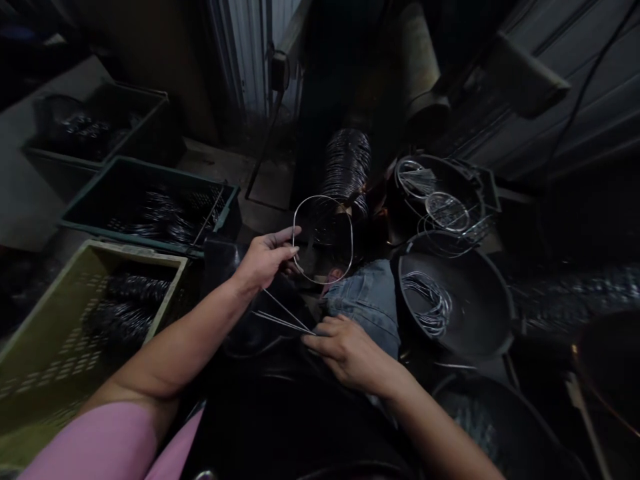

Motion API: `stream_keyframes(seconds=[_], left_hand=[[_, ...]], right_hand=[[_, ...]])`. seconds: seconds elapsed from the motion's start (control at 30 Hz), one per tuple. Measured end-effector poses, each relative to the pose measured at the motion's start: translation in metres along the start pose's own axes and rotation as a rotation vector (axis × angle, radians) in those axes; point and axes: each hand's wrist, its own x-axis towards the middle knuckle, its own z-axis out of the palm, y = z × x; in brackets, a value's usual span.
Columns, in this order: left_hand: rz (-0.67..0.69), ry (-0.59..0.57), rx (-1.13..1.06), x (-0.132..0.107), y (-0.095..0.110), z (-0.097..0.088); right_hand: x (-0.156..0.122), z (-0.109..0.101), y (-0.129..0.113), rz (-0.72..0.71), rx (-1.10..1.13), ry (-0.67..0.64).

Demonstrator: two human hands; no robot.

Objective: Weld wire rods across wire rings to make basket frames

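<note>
In the middle of the head view, my left hand (267,260) pinches a thin, rounded wire ring (352,235) at its left side, between thumb and fingers. The ring stands roughly upright, its opening facing me. Lower down, my right hand (347,350) is closed on a few thin metal wires (284,321) that stick out leftward from its fingertips. One of these slants up toward my left wrist; whether it joins the ring cannot be seen. Beyond the ring sits a big stack of dark wire coils (347,163). Below it, my knee shows in blue denim (365,297).
To the left stand a yellow crate (45,313) and a green crate (115,233), both with dark wire bundles. A grey basin (480,300) at right holds coiled wire (427,303); behind it, a dark tub carries wire rings (447,211). A machine arm (420,60) hangs overhead.
</note>
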Motion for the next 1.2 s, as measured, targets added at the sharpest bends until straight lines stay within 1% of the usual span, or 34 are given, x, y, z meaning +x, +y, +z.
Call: stream_keyframes(seconds=[0.1, 0.17, 0.23, 0.27, 0.33, 0.43, 0.5, 0.57, 0.63, 0.67, 0.73, 0.8, 0.87, 0.97, 1.1, 1.2], left_hand=[[0.001, -0.007, 0.045, -0.007, -0.008, 0.005], [-0.011, -0.024, 0.060, -0.012, -0.013, 0.009], [-0.018, -0.034, 0.049, -0.015, -0.016, 0.009], [-0.019, -0.029, 0.034, -0.016, -0.016, 0.009], [-0.020, -0.010, -0.003, -0.016, -0.015, 0.006], [-0.019, -0.001, -0.028, -0.015, -0.014, 0.004], [-0.025, -0.009, -0.028, -0.014, -0.016, 0.006], [-0.041, -0.029, -0.026, -0.013, -0.018, 0.011], [-0.059, -0.058, -0.031, -0.014, -0.020, 0.016], [-0.068, -0.070, -0.034, -0.015, -0.020, 0.019], [-0.083, -0.086, -0.039, -0.017, -0.018, 0.024], [-0.096, -0.092, -0.042, -0.019, -0.015, 0.027], [-0.103, -0.097, -0.054, -0.020, -0.013, 0.029], [-0.106, -0.102, -0.083, -0.021, -0.012, 0.029], [-0.119, -0.106, -0.102, -0.021, -0.011, 0.027], [-0.119, -0.114, -0.109, -0.021, -0.011, 0.025]], right_hand=[[0.017, 0.008, 0.002, 0.000, -0.014, -0.070], [0.022, 0.010, 0.001, 0.000, 0.018, -0.104], [0.018, 0.009, 0.001, 0.020, 0.085, -0.110], [0.012, 0.008, 0.002, 0.038, 0.124, -0.093], [-0.006, 0.007, 0.005, 0.083, 0.212, -0.014], [-0.038, 0.009, 0.014, 0.179, 0.320, 0.174], [-0.056, 0.012, 0.020, 0.248, 0.337, 0.307], [-0.067, 0.015, 0.023, 0.301, 0.313, 0.437], [-0.070, 0.014, 0.024, 0.331, 0.286, 0.536], [-0.069, 0.012, 0.024, 0.337, 0.279, 0.561], [-0.063, 0.005, 0.024, 0.321, 0.301, 0.560], [-0.054, -0.002, 0.024, 0.292, 0.364, 0.549], [-0.044, -0.007, 0.024, 0.280, 0.436, 0.565], [-0.031, -0.012, 0.026, 0.269, 0.457, 0.587], [-0.024, -0.016, 0.026, 0.224, 0.437, 0.533], [-0.020, -0.017, 0.025, 0.249, 0.503, 0.544]])
